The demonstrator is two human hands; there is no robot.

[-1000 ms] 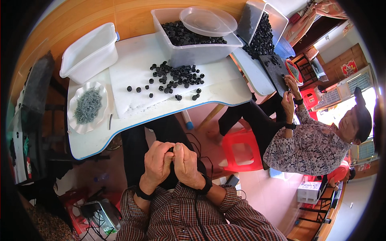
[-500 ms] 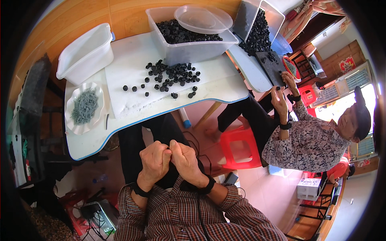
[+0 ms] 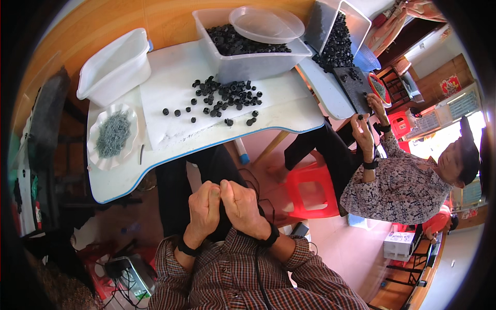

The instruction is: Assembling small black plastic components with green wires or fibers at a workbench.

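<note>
My left hand [image 3: 204,207] and my right hand [image 3: 241,205] are raised over my lap, in front of the table's near edge. Both are closed, with thumbs and fingertips pressed together side by side. Whatever they pinch is hidden by the fingers. Beyond them, a loose pile of small black cylindrical caps [image 3: 219,98] lies on a white sheet [image 3: 170,126]. On the left of the table sits a scalloped white dish [image 3: 93,139] filled with thin grey-green strips [image 3: 114,133]. A single dark thin rod [image 3: 141,154] lies beside the dish.
Behind the pile stands a clear tub [image 3: 258,70] of black caps with a round lid [image 3: 266,25] on it. An empty white bin [image 3: 111,64] is at the back left. To my right, a co-worker [image 3: 403,181] handles similar parts beside a red stool [image 3: 311,194].
My hands stay closed together with a slight shift in the fingers. The whole view has shifted slightly right. The co-worker's hands have moved a little nearer to their body.
</note>
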